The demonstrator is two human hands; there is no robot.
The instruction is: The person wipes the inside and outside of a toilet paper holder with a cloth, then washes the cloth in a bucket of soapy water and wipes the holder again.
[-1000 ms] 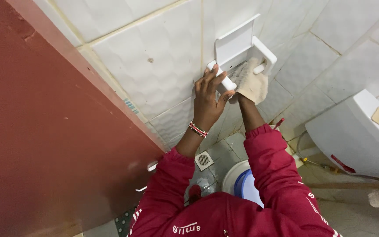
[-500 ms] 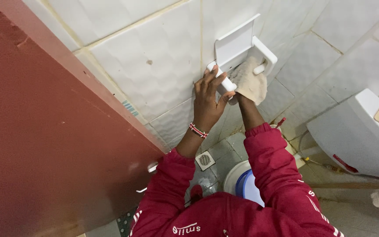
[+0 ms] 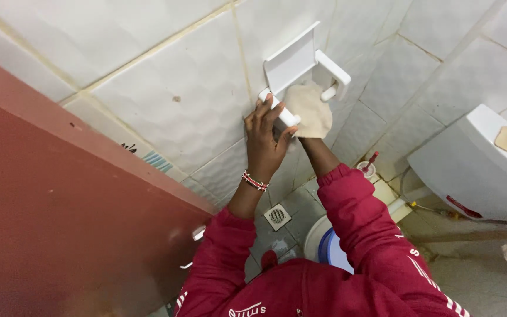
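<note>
A: What is changing since a moment ago?

B: I'm seeing the whole view sliding; the holder is now sitting further left and a little lower in frame, and the cloth is bunching up tighter inside it. The hands are keeping their places on it.

A: Start near and go outward.

B: Nearest, the red sleeves are reaching up from me. Past them, my left hand point(image 3: 263, 141) is closing around the white roller bar point(image 3: 279, 110) of the paper holder point(image 3: 300, 64), fingers wrapped over it and thumb under. My right hand point(image 3: 307, 126) is mostly hiding behind the beige cloth point(image 3: 309, 107); I'm judging it is clutching the cloth, pressing it into the holder between the two side arms.

A: How is it handling?

B: The cloth is looking soft and limp, light, bunching wherever I'm squeezing, so any handful works. The holder is looking like stiff, smooth plastic, likely slippery when damp and possibly brittle at the lifted cover flap, so I'm taking it by the bar.

A: Which way is it lying?

B: The bar's long axis is running from lower left to upper right across the tiled wall point(image 3: 195, 88), with the flap pointing up and away. Further off, the white cistern point(image 3: 470, 164) is sitting at the right, well apart, and the floor drain point(image 3: 277, 216) is showing below.
</note>
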